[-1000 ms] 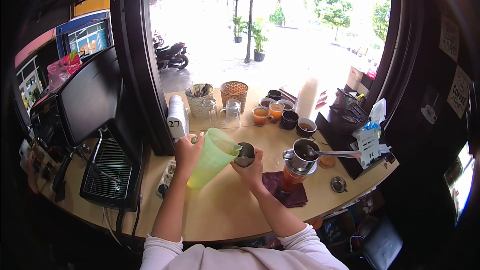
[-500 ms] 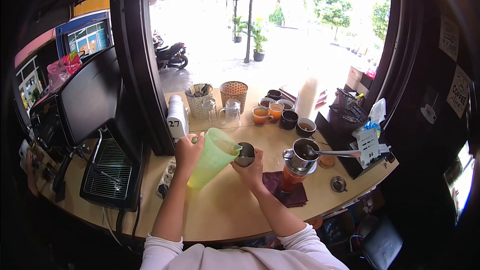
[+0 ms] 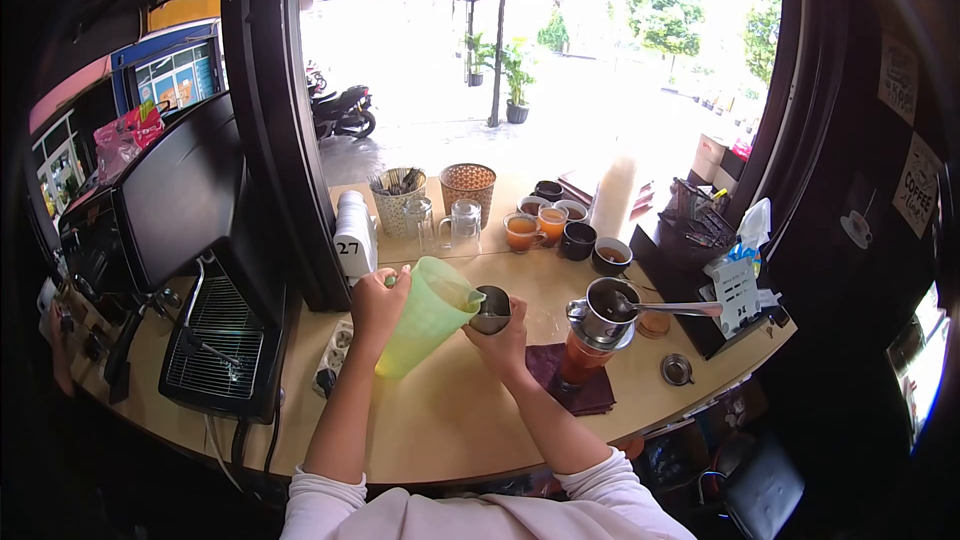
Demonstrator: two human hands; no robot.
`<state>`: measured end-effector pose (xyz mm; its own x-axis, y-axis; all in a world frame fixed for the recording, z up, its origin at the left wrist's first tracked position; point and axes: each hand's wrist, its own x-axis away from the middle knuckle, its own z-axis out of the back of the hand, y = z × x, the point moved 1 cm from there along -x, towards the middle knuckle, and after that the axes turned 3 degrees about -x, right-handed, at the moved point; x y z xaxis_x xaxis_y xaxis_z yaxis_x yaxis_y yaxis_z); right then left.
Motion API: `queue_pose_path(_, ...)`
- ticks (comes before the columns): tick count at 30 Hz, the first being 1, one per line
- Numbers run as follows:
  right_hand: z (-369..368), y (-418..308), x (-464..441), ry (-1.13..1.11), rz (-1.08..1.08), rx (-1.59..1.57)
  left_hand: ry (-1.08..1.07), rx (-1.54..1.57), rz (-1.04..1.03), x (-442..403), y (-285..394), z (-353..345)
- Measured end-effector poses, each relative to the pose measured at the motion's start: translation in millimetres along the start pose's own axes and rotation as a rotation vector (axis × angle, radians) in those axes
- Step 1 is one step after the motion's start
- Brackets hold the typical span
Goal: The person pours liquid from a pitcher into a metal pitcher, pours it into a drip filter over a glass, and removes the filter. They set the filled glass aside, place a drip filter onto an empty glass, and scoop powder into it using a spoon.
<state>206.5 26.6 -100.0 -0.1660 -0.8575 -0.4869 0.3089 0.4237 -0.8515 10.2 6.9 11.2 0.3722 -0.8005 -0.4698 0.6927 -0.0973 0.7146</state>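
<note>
My left hand (image 3: pixel 380 302) is closed round the handle of a translucent green pitcher (image 3: pixel 425 315), tilted to the right with yellowish liquid low inside it. Its spout meets the rim of a small metal cup (image 3: pixel 491 310), which my right hand (image 3: pixel 500 340) grips from the right side. How full the cup is, I cannot make out. Right of that hand, a metal drip filter (image 3: pixel 606 312) with a long-handled spoon (image 3: pixel 670 308) in it sits on a glass of reddish-brown drink (image 3: pixel 584 360). The glass stands on a folded maroon cloth (image 3: pixel 540 365).
Several cups of tea (image 3: pixel 521 232) and two glass mugs (image 3: pixel 464 227) stand at the back, near woven baskets (image 3: pixel 467 195). A coffee machine (image 3: pixel 215 340) is on the left, beside a power strip (image 3: pixel 333 355). A small metal lid (image 3: pixel 677 369) lies at the right, near a dark tray (image 3: pixel 690 305).
</note>
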Motion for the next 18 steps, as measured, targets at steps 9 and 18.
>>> queue_pose_path(9, 0.0, 0.5, -0.1, -0.004, 0.005, -0.019, 0.019, 0.023, -0.024, 1.0, -0.1, 0.3)
queue_pose_path(18, 0.4, -7.2, 2.9, -0.010, 0.011, 0.014, 0.053, 0.136, -0.027, 3.5, -7.0, 6.6)
